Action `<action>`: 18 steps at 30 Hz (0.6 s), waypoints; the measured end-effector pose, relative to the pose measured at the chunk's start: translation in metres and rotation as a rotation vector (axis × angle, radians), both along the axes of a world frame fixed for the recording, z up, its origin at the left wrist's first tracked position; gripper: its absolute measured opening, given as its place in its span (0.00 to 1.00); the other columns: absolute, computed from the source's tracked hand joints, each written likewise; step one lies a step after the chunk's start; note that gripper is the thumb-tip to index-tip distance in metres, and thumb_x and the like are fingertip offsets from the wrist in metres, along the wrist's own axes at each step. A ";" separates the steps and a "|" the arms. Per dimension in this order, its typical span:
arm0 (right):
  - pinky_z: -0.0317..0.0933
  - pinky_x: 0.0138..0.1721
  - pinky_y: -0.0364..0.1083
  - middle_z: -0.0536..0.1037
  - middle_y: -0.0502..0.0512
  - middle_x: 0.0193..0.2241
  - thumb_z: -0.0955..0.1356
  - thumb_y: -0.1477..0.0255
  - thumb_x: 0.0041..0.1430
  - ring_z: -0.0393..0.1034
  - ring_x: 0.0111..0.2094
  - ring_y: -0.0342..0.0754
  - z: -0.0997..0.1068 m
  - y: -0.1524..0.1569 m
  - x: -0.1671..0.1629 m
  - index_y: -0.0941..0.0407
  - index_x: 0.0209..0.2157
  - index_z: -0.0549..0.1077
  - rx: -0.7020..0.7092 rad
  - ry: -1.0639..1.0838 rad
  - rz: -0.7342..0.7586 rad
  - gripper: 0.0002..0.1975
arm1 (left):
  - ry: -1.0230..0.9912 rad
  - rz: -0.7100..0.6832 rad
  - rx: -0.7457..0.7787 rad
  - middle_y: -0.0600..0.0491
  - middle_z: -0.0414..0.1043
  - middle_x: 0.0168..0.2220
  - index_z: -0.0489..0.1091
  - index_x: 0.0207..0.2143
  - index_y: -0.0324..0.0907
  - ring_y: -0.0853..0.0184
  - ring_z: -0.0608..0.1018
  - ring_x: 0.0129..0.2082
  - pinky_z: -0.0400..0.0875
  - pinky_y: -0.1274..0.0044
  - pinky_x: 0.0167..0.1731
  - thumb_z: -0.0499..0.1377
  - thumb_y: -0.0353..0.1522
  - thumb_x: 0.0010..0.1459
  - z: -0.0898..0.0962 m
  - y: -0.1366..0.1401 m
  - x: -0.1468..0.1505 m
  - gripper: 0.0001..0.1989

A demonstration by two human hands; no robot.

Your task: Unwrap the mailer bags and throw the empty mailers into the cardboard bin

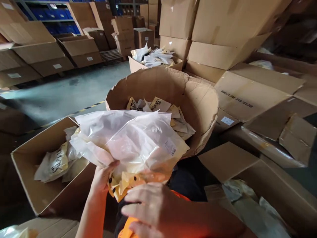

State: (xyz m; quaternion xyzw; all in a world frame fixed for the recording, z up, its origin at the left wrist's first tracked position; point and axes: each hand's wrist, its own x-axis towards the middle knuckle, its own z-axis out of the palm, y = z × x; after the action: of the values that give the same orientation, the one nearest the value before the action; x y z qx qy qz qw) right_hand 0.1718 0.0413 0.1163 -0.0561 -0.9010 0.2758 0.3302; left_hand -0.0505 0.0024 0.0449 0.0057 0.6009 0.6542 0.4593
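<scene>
My left hand (105,175) is closed on the left edge of a bundle of frosted plastic bags (146,142) with yellowish lower ends. A small barcode label (170,147) shows on the front bag. The bags are held up in front of a round-cut cardboard box (200,99). My right hand (151,205), smeared a little by motion, is just below the bundle's lower edge, its fingers apart and nothing visible in them. Inside the round box lie several similar bags (183,127) with black lettering on yellow.
To the left, an open carton (27,162) holds more bags (55,162). Another open carton (269,185) with packets stands at lower right. Behind the round box is a bag-filled carton (135,64). Tall stacked boxes (210,26) rise behind. Grey floor (74,86) with a striped line lies left.
</scene>
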 end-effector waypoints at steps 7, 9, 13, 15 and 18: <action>0.73 0.49 0.49 0.81 0.50 0.40 0.71 0.77 0.60 0.77 0.45 0.47 0.023 0.057 0.070 0.50 0.46 0.74 -0.001 0.083 -0.535 0.13 | 0.012 0.048 -0.046 0.51 0.81 0.27 0.77 0.31 0.36 0.59 0.81 0.23 0.80 0.73 0.22 0.74 0.24 0.26 0.011 0.013 -0.001 0.23; 0.71 0.52 0.52 0.81 0.53 0.43 0.70 0.74 0.63 0.76 0.47 0.50 0.020 0.072 0.075 0.50 0.47 0.74 -0.033 0.065 -0.667 0.11 | -0.005 0.034 -0.075 0.50 0.80 0.27 0.77 0.31 0.36 0.58 0.81 0.23 0.80 0.72 0.22 0.74 0.24 0.27 0.007 0.010 -0.004 0.22; 0.68 0.56 0.58 0.76 0.62 0.54 0.71 0.57 0.63 0.72 0.55 0.58 0.008 0.099 0.071 0.53 0.58 0.69 -0.209 -0.079 -0.769 0.25 | -0.022 -0.033 -0.090 0.49 0.81 0.29 0.77 0.31 0.35 0.55 0.82 0.26 0.82 0.69 0.27 0.76 0.26 0.29 -0.004 0.003 -0.013 0.22; 0.68 0.56 0.59 0.74 0.65 0.56 0.71 0.49 0.59 0.71 0.56 0.60 0.004 0.111 0.065 0.55 0.60 0.67 -0.312 -0.151 -0.731 0.35 | -0.020 -0.031 -0.075 0.50 0.81 0.29 0.77 0.32 0.36 0.54 0.83 0.27 0.82 0.69 0.27 0.77 0.27 0.27 -0.007 0.001 -0.014 0.24; 0.71 0.52 0.57 0.78 0.65 0.50 0.74 0.43 0.50 0.74 0.51 0.61 0.002 0.124 0.057 0.57 0.54 0.72 -0.435 -0.274 -0.639 0.39 | -0.001 -0.016 -0.028 0.50 0.81 0.30 0.77 0.35 0.37 0.55 0.82 0.27 0.81 0.71 0.26 0.77 0.28 0.27 -0.007 -0.001 -0.010 0.27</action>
State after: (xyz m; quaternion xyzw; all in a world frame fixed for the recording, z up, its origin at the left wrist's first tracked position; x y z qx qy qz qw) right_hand 0.2292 0.1658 0.1182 -0.4380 -0.7945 0.3333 0.2566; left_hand -0.0602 0.0011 0.0378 0.0041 0.6097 0.6421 0.4648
